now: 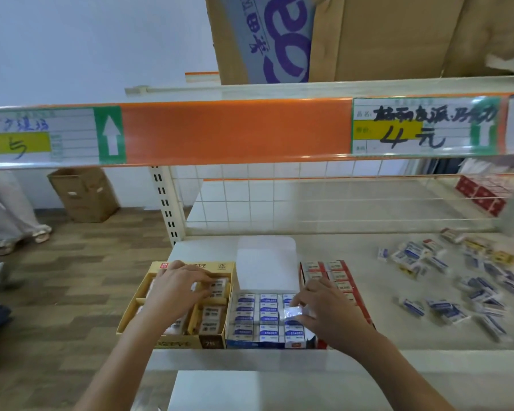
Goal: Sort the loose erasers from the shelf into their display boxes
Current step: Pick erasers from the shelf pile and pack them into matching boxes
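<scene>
Three display boxes sit side by side at the front edge of the shelf point(398, 336) — a yellow box point(131, 307) at the front-left corner, a blue box point(250, 344) in the middle, a red box point(365, 310) on its right; your left hand point(175, 292) lies over the yellow box, fingers point(202, 277) stretched flat and touching the erasers inside, gripping nothing; your right hand point(324, 312) hovers at the right side of the blue box, its fingers point(297, 301) pinching a wrapped blue-and-white eraser point(293, 312) just above the filled rows; the loose erasers point(463, 280) lie scattered toward the shelf's right edge — well apart from the boxes; a white flap point(266, 262) stands up behind the blue box.
</scene>
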